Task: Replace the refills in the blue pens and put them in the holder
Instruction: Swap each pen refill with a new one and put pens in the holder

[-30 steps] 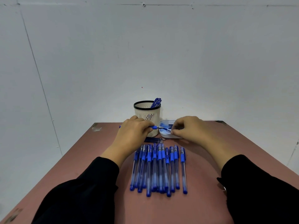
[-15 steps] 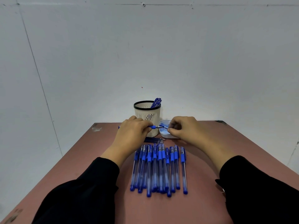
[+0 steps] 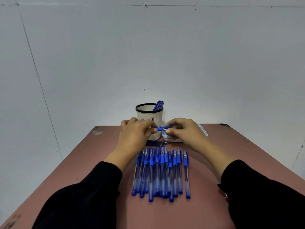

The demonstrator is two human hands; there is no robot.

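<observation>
1. Left hand: fingers curled, thumb + forefinger pinched on a blue pen held level, above the far part of the table.
2. Right hand: fingers bent in, tips closed on the pen's other end, right at the grip section; exact part it pinches is too small to tell.
3. Both hands meet just in front of the holder, a cream slotted cup w/ black rim, at the table's far edge.
4. Holder already has a few blue pens leaning to its right side.
5. White tray sits just right of the holder, partly under the right hand; contents mostly hidden.
6. Loose refills, dark & thin, lie on the table below the left hand's fingers, tips pointing right.
7. Row of capped blue pens lies side by side nearer the person, btwn the two black sleeves, approx. parallel, some overlapping.
</observation>
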